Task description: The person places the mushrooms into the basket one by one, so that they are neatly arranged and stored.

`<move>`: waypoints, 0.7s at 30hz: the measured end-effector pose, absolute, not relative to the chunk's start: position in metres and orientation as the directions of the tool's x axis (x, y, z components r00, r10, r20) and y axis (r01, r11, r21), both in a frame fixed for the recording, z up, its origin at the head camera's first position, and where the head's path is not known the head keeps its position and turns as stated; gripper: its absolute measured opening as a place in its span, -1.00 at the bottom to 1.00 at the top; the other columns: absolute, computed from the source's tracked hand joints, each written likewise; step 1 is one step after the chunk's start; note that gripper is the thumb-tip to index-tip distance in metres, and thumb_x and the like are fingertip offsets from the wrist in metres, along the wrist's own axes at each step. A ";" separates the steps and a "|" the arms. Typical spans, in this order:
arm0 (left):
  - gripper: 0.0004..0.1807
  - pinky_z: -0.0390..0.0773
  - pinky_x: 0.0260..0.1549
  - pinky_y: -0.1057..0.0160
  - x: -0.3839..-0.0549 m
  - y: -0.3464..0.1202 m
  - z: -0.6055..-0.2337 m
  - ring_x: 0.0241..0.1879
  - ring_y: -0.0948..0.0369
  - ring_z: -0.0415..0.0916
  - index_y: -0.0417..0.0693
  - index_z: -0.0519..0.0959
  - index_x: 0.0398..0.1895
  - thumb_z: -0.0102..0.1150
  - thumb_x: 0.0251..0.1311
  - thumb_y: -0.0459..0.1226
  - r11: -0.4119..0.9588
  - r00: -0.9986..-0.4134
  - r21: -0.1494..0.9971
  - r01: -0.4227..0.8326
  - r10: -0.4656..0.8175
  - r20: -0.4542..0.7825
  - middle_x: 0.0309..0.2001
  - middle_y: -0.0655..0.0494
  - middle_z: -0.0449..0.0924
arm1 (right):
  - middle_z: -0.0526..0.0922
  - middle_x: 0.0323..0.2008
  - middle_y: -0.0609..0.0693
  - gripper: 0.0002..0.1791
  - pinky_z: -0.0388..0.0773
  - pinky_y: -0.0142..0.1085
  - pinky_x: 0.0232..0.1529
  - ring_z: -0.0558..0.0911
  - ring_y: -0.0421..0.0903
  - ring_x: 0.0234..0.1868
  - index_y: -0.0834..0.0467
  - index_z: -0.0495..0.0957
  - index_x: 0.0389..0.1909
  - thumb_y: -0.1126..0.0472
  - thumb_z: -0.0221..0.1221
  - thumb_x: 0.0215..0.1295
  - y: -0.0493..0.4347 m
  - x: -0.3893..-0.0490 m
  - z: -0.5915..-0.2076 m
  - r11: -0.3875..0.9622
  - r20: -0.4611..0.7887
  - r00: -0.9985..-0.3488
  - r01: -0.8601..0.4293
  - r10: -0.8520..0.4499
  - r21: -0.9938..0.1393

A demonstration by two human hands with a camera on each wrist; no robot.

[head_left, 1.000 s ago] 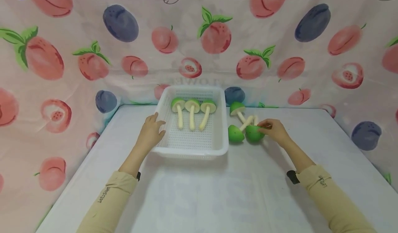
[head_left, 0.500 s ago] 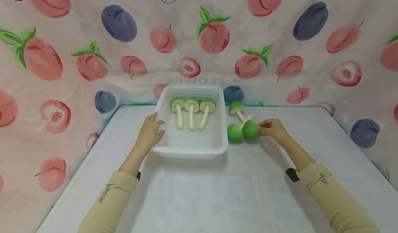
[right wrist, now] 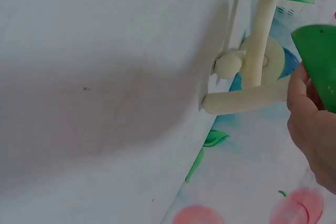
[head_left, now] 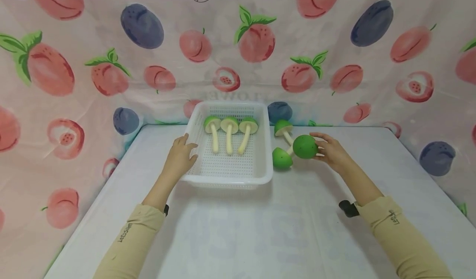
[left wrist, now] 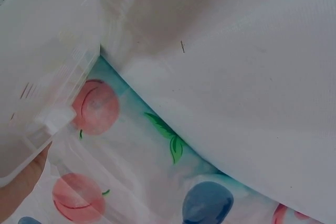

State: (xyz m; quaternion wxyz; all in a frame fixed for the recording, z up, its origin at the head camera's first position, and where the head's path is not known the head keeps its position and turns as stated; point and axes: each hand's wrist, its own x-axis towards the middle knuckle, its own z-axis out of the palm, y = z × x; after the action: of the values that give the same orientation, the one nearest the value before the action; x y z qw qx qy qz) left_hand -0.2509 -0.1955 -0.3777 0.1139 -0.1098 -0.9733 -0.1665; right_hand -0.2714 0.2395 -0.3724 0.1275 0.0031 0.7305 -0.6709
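My right hand [head_left: 334, 153] holds a toy mushroom by its round green cap [head_left: 305, 146]. In the right wrist view its pale stem [right wrist: 247, 98] points away from the fingers. Two more green mushrooms lie right of the basket: one cap [head_left: 282, 158] sits near its right wall, another cap [head_left: 283, 127] farther back, and their stems cross. At the left rim of the white plastic basket [head_left: 227, 181], my left hand [head_left: 178, 158] grips the edge, some fingers reaching over it. Inside the basket, three mushrooms [head_left: 229, 136] lie side by side, caps toward the back.
A white cloth [head_left: 238, 229] covers the table. Behind it hangs a fruit-print curtain [head_left: 227, 35], which also runs along both sides. A dark band [head_left: 348, 208] shows at the right wrist.
The right hand has lifted the mushroom slightly and turned it, its cap now farther back and facing the viewer. Its fingers have spread more. The left hand and basket have stayed put.
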 end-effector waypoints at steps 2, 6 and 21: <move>-0.64 0.25 0.27 -0.19 -0.252 -0.196 -0.378 0.30 -0.29 0.16 -0.35 0.56 0.00 0.22 0.13 -0.36 0.920 -0.951 0.300 0.250 0.175 0.255 0.31 -0.44 0.18 | 0.32 -0.05 -0.19 -0.74 0.60 -0.40 -0.22 0.50 -0.31 -0.15 -0.10 0.36 0.10 0.11 -0.15 0.47 0.238 -0.271 -0.371 -0.004 -0.215 -0.964 0.219 -0.159 -0.976; -0.64 0.25 0.27 -0.19 -0.252 -0.196 -0.378 0.29 -0.29 0.17 -0.34 0.56 0.00 0.22 0.12 -0.36 0.920 -0.951 0.301 0.249 0.174 0.255 0.31 -0.44 0.19 | 0.31 -0.03 -0.20 -0.88 0.54 -0.08 0.08 0.38 -0.17 0.00 -0.19 0.48 -0.17 0.06 -0.02 0.41 0.236 -0.270 -0.368 -0.136 -0.234 -0.960 0.255 -0.153 -0.957; -0.62 0.25 0.27 -0.19 -0.253 -0.196 -0.376 0.30 -0.29 0.16 -0.34 0.55 0.01 0.22 0.13 -0.34 0.922 -0.955 0.302 0.244 0.173 0.242 0.32 -0.44 0.18 | 0.45 0.08 0.14 -0.37 0.51 -0.57 -0.16 0.47 -0.42 -0.21 0.45 0.18 0.30 0.28 0.13 0.29 0.222 -0.266 -0.366 0.389 -0.171 -0.961 0.076 -0.217 -0.918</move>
State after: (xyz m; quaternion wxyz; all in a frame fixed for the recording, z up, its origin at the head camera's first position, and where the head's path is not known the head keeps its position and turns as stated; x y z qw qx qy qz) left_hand -0.2525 -0.1960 -0.3759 0.1059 -0.1069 -0.9745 -0.1667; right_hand -0.2661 0.2216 -0.3662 0.1329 -0.0428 0.8226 -0.5512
